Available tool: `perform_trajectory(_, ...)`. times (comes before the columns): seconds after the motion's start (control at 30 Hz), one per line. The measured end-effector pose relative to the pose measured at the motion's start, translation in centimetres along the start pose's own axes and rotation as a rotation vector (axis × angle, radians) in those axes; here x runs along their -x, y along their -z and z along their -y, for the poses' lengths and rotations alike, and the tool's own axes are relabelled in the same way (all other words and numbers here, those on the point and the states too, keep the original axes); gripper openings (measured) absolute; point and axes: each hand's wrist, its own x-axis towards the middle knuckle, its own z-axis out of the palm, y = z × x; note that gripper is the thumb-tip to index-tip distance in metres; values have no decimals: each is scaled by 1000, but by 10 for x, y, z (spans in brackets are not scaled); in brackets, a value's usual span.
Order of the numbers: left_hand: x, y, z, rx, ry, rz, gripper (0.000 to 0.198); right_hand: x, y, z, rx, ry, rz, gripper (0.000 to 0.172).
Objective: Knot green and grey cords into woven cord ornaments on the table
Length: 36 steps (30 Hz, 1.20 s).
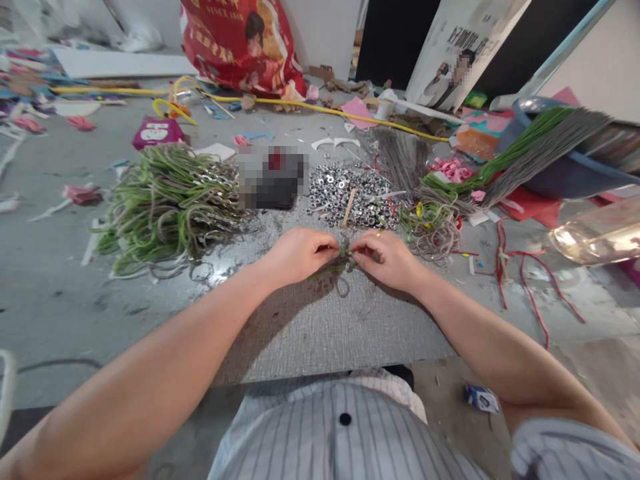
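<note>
My left hand (306, 255) and my right hand (384, 259) meet over the grey table mat, fingertips pinched close together. Between them is a thin green and grey cord (345, 252), gripped from both sides. A small loop of it hangs below my fingers, and the exact spot being pinched is too small to make out. Just beyond my hands lies a pile of small silver metal pieces (340, 190) with a thin wooden stick (349, 207) on top. Left of my left hand sits a heap of green and grey corded loops (170, 200) with metal fittings.
Straight green and grey cords (530, 147) lean on a blue basin (540, 180) at the right. Nearby are tangled cords (433, 227), red cords (502, 257) and a clear bottle (597, 230). A red bag (245, 50) and a yellow hose (310, 105) lie at the back.
</note>
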Motion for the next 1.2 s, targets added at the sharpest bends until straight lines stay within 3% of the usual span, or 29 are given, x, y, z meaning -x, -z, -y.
perform_trajectory(0.17, 0, -2, -3, 148, -21, -79, 19, 0, -3, 4, 10, 2, -102, 18)
perform_trajectory(0.37, 1, -5, -5, 206, -53, -72, 19, 0, -8, 5, 105, 52, -73, 21)
perform_trajectory(0.53, 1, -5, -5, 122, -95, -115, 18, -2, -7, 7, 84, 34, -48, 29)
perform_trajectory(0.7, 2, -5, -3, 16, -151, -150, 16, -2, -4, 11, 9, 32, -61, 23)
perform_trajectory(0.9, 4, -4, -3, -76, -156, -98, 18, 0, -2, 12, -12, 22, -57, 20)
perform_trajectory(1.07, 5, -4, -2, -176, -162, -70, 20, 1, -2, 8, 43, 0, 19, 15)
perform_trajectory(1.2, 5, -2, -2, -278, -135, -35, 21, 2, -2, 7, 136, -70, 96, 24)
